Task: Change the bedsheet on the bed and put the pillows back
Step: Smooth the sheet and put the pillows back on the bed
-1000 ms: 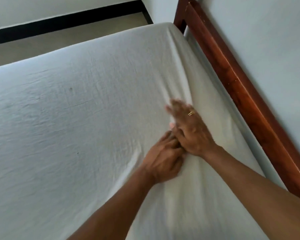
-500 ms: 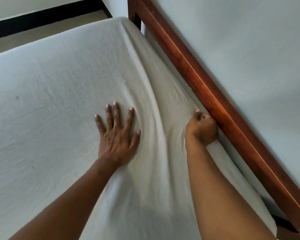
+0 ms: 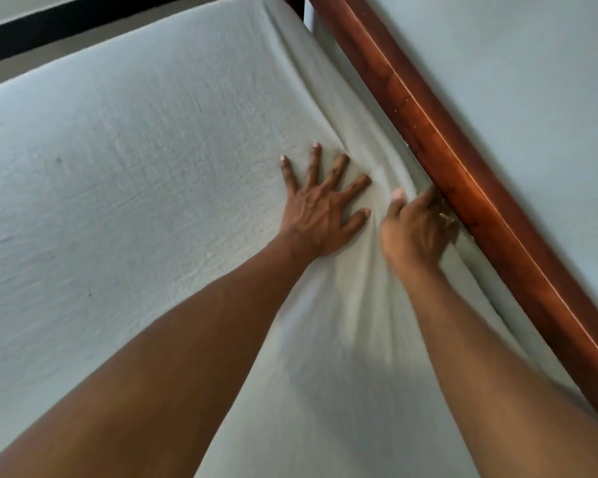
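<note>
Sheet: the pale grey-white woven cotton bedsheet [image 3: 145, 174] covers the whole mattress top; pillows are not in view.
Rail: a reddish-brown polished wooden bed rail [image 3: 463, 160] runs along the sheet's far edge, against the pale painted wall [image 3: 532, 81].
Left hand: the left hand [image 3: 320, 215] lies flat on the sheet, fingers straight and spread, pointing to about 12 to 1 o'clock; it grips nothing.
Right hand: the right hand [image 3: 415, 229] sits at the sheet's edge, its fingers bent down against the rail and a gold ring [image 3: 444, 215] on one. Blur hides whether they pinch cloth or only push it.
Key relation: the gap between mattress and rail lies at 2 o'clock from the right hand, touching its fingers. The right hand is the nearer one; the left is just beside it at 9 o'clock.
Axis: the sheet's edge runs 11 to 5 o'clock, parallel to the rail, and the creases [image 3: 384, 157] fan towards 11 o'clock.
Step, as I judge it: tucking the edge down, with the left hand pinning the slack.
</note>
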